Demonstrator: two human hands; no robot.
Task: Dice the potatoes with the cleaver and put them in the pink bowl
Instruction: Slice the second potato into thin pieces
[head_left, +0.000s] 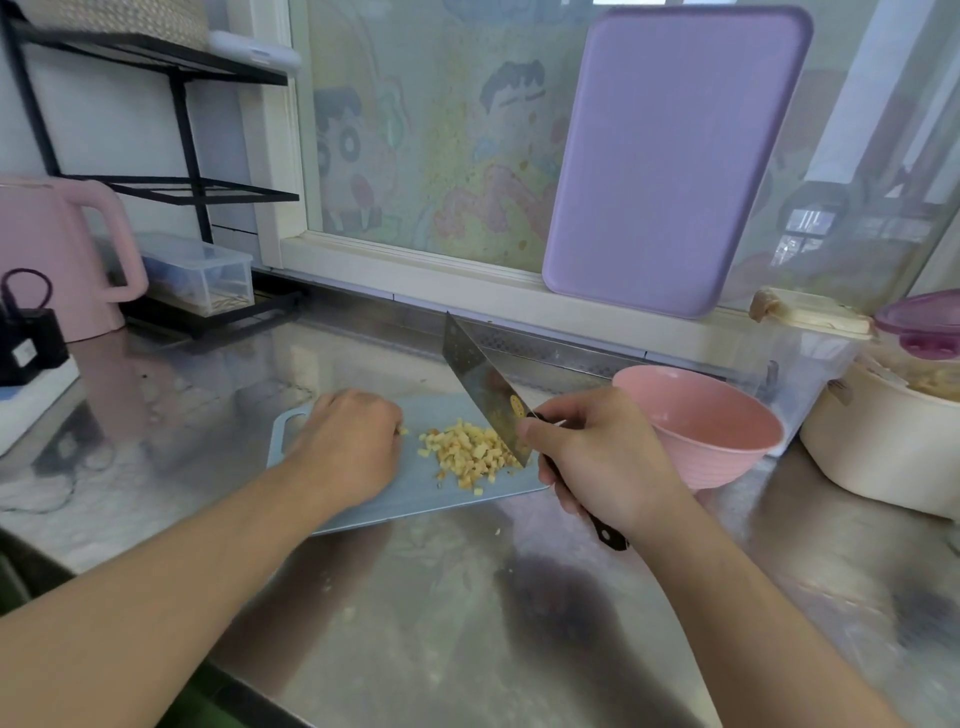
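Gripping the dark handle of the cleaver (485, 387), the right hand (597, 457) has fingers wrapped round it and thumb laid along the top near the blade. Blade tilted, tip raised toward the window, lower edge down against the right side of the diced potatoes (470, 452). Handle end poking out below the wrist.

Resting knuckles-up on the pale blue cutting board (363, 514), the left hand (348, 441) sits left of the pile, fingers curled under at the board; cannot tell whether anything is pinched beneath them, though one small cube shows right at the fingertips.

Heaped near the middle of the board, small yellow cubes, some with orange-brown edges, a few strays lying loose around the heap. One scrap off the board on the steel counter (415, 623) just in front.

Standing just right of the board and behind the right hand, the pink bowl (711, 431), tipped slightly, no potato visible inside.

Farther out: a cream pot (883, 457) at the right edge, a purple lid (922, 322) above it, a lilac board (675, 156) leaning upright on the window ledge, a pink kettle (57, 254) at far left, a clear lidded box (200, 273) on a black rack (171, 130) beside it.
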